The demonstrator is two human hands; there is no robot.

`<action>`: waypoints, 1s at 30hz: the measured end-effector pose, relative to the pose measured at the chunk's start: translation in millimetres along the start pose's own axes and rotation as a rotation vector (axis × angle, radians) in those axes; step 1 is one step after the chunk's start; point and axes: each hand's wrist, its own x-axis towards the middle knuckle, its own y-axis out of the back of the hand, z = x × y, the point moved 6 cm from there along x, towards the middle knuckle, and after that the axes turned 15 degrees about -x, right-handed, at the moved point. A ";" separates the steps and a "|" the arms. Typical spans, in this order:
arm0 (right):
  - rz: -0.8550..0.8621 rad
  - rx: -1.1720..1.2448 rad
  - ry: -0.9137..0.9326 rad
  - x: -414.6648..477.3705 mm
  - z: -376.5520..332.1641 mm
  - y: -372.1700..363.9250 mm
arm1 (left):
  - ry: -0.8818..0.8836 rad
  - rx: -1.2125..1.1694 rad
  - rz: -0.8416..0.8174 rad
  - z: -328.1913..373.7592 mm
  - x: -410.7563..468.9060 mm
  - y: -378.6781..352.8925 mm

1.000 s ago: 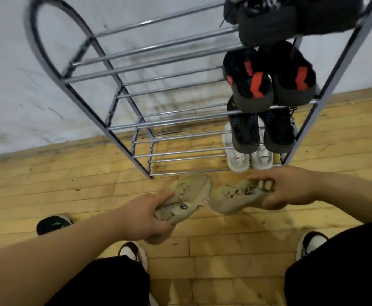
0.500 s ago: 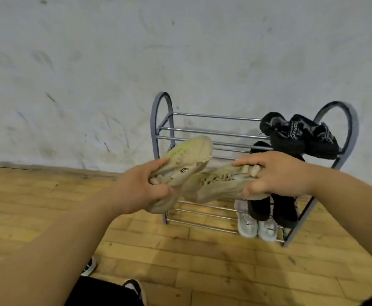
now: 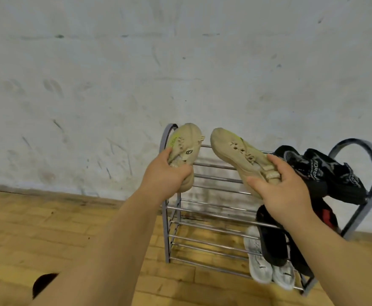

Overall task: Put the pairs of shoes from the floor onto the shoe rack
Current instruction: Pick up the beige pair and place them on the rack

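I hold a pair of beige sneakers up in front of the metal shoe rack (image 3: 216, 208). My left hand (image 3: 166, 176) grips the heel of the left beige sneaker (image 3: 186, 144), toe pointing up. My right hand (image 3: 284, 191) grips the right beige sneaker (image 3: 231, 149) at its heel, toe up and tilted left. Both shoes hover over the left, bare part of the rack's top shelf. The rack's right side holds black sneakers (image 3: 326, 173) on top, black-and-red shoes (image 3: 326, 215) below, black shoes (image 3: 271, 244) under those, and white sneakers (image 3: 266, 266) at the bottom.
The rack stands against a scuffed white wall (image 3: 114, 74) on a wooden floor (image 3: 48, 235). A dark shoe tip (image 3: 42, 282) shows at the lower left beside my arm. The left halves of all the rack's shelves are bare bars.
Both hands have lifted the beige sneakers from near the floor to the height of the top shelf and moved them apart. My view has risen from looking down to facing the rack.
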 end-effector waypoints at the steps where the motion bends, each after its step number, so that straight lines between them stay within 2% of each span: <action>1: 0.019 0.008 -0.012 7.0 1.0 -6.7 | 0.002 -0.003 -0.009 -1.7 10.5 -7.1; 7: 0.102 0.040 -0.104 56.3 14.7 -54.0 | 0.017 0.050 0.009 -16.3 66.1 -31.5; 9: 0.071 -0.050 -0.080 71.0 11.2 -72.5 | 0.052 0.134 0.017 -26.3 77.2 -36.8; 11: -0.022 -0.245 -0.025 80.4 12.3 -93.1 | 0.078 0.252 -0.008 -34.8 80.6 -44.7; 13: -0.134 -0.420 0.005 81.8 19.6 -107.7 | 0.041 0.423 -0.019 -38.5 83.3 -49.4; 15: -0.201 -0.444 0.012 78.1 25.2 -111.7 | -0.036 0.557 0.024 -36.0 82.5 -45.7; 18: -0.198 -0.464 0.030 74.5 26.2 -110.1 | -0.160 0.665 0.102 -28.4 77.3 -36.5; 24: -0.144 -0.458 0.066 69.4 14.8 -108.7 | -0.268 0.652 0.147 -30.6 72.0 -20.4; 27: -0.121 -0.435 0.062 68.6 13.9 -110.7 | -0.225 0.677 0.222 -34.7 72.1 -6.7; 30: -0.101 -0.431 0.068 68.3 13.2 -114.5 | -0.069 0.392 0.050 -50.0 78.0 1.2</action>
